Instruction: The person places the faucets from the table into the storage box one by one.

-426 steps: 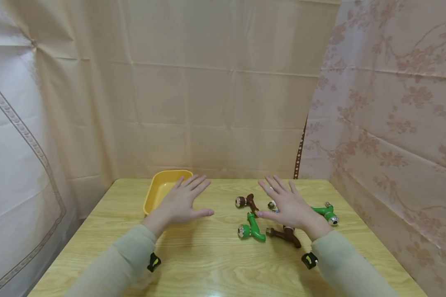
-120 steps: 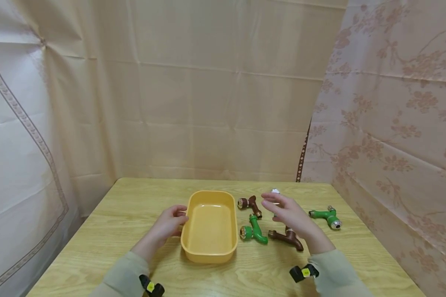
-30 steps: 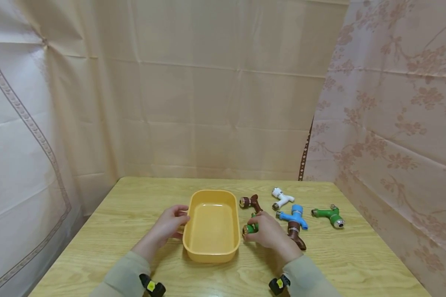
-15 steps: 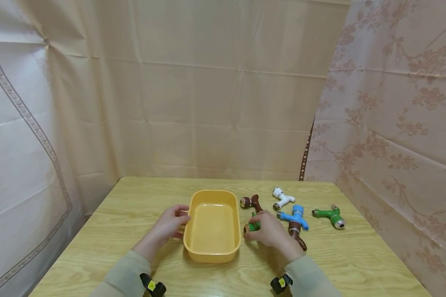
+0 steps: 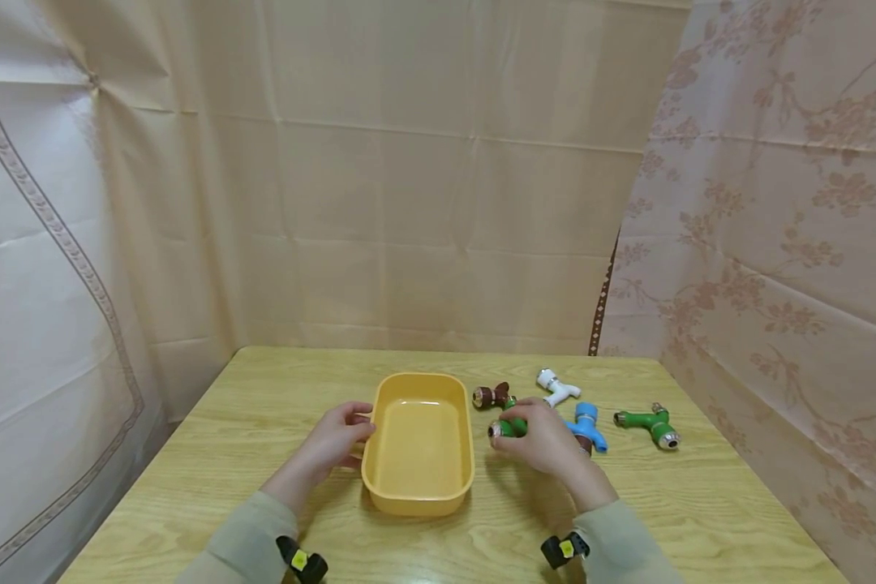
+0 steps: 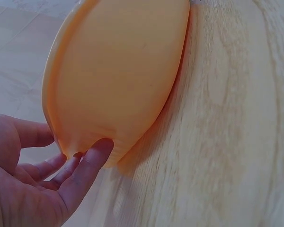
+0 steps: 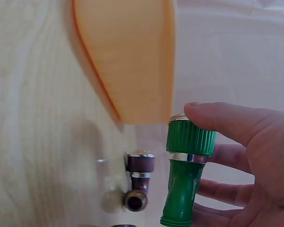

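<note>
A yellow plastic tub (image 5: 418, 507) stands on the table. At its left side my left hand (image 5: 333, 438) holds it, thumb at the rim and fingertips against the outer wall. To the right of the tub, my right hand (image 5: 543, 438) pinches a green tap (image 5: 508, 429) by its ribbed knob end. The right wrist view shows the green tap (image 7: 185, 175) raised, with the thumb on its knob and the other fingers behind. A brown tap (image 5: 487, 397) lies just behind it, and a blue tap (image 5: 588, 426) is partly hidden by the right hand.
Farther back lies a white tap (image 5: 555, 384), and a second green tap (image 5: 650, 423) is at the far right. Another brown tap (image 5: 586, 444) is mostly hidden behind my right hand. Curtains (image 5: 438, 203) hang beyond the wooden table (image 5: 321, 365).
My right hand reached the green tap beside the tub, took hold of it and has lifted it slightly back and right. Earlier, the tub came from the left to the middle. The left hand stays there.
</note>
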`<state>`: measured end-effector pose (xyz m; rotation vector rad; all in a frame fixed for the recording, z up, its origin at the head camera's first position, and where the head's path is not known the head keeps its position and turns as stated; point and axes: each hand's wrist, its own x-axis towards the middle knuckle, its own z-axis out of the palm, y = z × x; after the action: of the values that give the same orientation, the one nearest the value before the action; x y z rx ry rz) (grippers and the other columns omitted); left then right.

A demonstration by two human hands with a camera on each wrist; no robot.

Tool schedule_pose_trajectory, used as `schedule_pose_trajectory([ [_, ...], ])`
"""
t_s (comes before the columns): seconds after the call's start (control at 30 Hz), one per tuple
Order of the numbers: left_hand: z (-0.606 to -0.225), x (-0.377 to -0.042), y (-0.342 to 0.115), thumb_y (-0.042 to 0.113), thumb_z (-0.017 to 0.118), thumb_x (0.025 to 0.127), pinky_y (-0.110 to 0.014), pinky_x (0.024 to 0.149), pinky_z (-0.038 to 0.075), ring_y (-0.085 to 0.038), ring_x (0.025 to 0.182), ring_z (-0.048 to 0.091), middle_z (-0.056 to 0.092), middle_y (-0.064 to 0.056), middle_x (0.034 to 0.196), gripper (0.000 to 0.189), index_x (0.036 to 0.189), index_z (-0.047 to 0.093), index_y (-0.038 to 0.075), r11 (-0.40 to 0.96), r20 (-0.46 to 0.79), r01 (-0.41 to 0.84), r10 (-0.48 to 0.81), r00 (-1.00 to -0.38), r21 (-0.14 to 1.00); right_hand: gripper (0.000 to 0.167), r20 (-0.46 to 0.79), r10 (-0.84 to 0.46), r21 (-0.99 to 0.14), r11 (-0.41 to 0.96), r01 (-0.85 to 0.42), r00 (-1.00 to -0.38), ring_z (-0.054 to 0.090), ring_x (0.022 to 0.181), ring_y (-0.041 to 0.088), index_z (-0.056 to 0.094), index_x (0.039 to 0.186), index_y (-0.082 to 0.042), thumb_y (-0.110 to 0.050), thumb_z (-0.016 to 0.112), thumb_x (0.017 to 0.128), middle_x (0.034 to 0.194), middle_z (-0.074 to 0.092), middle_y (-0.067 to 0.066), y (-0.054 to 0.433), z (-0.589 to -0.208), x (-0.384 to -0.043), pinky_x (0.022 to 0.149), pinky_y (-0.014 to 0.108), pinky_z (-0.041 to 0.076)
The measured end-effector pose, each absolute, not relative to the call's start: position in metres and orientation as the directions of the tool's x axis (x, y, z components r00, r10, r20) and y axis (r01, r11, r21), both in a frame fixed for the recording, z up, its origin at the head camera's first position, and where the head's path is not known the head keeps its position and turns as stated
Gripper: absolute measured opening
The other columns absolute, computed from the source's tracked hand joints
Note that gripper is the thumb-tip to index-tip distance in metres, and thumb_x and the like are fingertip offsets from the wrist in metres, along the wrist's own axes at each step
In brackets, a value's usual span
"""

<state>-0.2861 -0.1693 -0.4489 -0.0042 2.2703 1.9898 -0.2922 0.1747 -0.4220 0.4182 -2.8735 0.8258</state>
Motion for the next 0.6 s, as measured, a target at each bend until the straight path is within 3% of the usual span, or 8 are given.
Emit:
schedule_pose_trajectory([
  [0.6,-0.45,-0.288,-0.171,0.006,0.06,0.099,-0.047,0.063,0.061,-0.029,0.096,0.065,0.058,-0.02,0.12,0.042,0.139,0.052,-0.004,0.131,-0.102,-0.091,0.08,-0.991,0.987,0.046,0.228,-0.22,-0.498,0.811,-0.307,-0.949,0.05,0.13,0.044,0.074,0.121,-0.013,-0.04,0.084,0.084,0.14,0.055,0.021,0.19,-0.413,-0.296,0.104,0.062,0.043],
])
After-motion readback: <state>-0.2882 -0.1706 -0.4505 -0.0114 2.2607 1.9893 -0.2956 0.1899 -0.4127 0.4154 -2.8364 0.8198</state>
